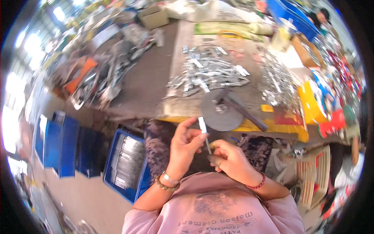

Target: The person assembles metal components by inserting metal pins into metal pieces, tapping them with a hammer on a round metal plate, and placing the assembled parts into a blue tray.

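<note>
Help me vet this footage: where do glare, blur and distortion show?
Head view: the windows at upper left blow out to white; the metal strip at the left hand and right hand glints almost white near its top; the heaped metal parts look smeared; fisheye distortion curves the scene toward a black rim.

Bright windows, brownish floor below.

Our left hand hides part of the strip, the hammer part of the disc; our shirt is cut off below; we find the red heap blurred.
</note>
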`<state>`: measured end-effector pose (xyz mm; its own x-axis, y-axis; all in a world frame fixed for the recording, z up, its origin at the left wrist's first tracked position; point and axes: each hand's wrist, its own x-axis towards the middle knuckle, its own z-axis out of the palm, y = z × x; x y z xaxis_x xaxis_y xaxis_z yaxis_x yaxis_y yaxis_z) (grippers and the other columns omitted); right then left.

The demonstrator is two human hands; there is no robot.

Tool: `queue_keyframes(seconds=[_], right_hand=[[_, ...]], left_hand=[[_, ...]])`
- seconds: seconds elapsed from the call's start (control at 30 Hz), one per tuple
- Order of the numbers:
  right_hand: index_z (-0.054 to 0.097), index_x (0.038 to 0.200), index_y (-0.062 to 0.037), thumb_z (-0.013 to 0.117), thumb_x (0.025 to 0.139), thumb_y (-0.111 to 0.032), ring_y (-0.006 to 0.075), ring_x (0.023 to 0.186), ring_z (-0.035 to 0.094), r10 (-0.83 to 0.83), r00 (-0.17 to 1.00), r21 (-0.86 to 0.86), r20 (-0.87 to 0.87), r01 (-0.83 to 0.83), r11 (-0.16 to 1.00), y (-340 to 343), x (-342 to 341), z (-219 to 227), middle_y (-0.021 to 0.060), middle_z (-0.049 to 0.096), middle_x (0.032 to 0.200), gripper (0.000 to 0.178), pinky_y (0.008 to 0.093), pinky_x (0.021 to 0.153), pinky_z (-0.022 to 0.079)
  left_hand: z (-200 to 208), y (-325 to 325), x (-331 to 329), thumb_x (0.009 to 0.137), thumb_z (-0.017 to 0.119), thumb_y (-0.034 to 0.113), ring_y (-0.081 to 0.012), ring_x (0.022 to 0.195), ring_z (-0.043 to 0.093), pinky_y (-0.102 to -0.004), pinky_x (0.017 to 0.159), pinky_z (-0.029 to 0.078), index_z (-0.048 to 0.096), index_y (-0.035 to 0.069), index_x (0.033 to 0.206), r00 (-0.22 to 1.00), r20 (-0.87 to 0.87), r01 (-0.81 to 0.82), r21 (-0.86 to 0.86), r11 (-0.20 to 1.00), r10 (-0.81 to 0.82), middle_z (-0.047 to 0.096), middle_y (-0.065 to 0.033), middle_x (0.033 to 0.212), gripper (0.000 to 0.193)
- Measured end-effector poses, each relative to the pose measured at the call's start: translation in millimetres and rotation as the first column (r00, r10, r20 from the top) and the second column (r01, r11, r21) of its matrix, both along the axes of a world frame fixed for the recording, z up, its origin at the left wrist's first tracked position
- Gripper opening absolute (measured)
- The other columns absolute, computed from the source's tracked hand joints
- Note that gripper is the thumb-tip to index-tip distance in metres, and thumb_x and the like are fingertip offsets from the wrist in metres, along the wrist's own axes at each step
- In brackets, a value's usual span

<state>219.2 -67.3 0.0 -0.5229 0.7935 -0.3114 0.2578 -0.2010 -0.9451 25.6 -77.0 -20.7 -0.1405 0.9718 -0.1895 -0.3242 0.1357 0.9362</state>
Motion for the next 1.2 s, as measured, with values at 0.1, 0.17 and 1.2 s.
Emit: queue_keyframes(seconds=[0.1,0.17,1.2], right_hand=[[0.063,0.136,-0.0015,0.074,0.101,-0.001,0.0092,0.075,0.066,0.015,1.0,0.022,-0.008,-0.014,1.0,-4,-8,-11,0.0043,0.072,0.087,0.036,0.0268,0.07,0.055],[0.062,0.145,-0.0034,0.074,0.099,0.003,0.0082,0.083,0.067,0.043,0.999,0.085,-0.018,-0.042,0.995,-8,-9,-22,0.0046,0.073,0.098,0.047,0.0259,0.074,0.056],[0.064,0.147,-0.0062,0.062,0.108,0.001,0.0131,0.101,0.072,0.068,0.986,-0.28,-0.155,-0.11,0.954,17,14,-54,0.0081,0.075,0.12,0.039,0.0278,0.091,0.059]], left_hand=[[-6,-11,-16,0.103,0.076,0.007,-0.0065,0.078,0.06,-0.0218,0.068,0.049,0.05,0.004,0.154,1.0,0.012,-0.015,0.046,0.999,0.015,0.074,-0.0036,0.106,0.057],[-10,-18,-38,0.103,0.076,0.008,-0.006,0.081,0.06,-0.0215,0.071,0.048,0.05,0.003,0.153,0.997,0.069,-0.043,0.024,0.999,0.041,0.073,-0.0031,0.108,0.057],[-180,-178,-340,0.1,0.081,0.02,-0.017,0.082,0.07,-0.0364,0.076,0.058,0.076,0.002,0.121,0.034,-0.92,-0.813,0.202,0.546,0.391,0.074,-0.0094,0.097,0.029]])
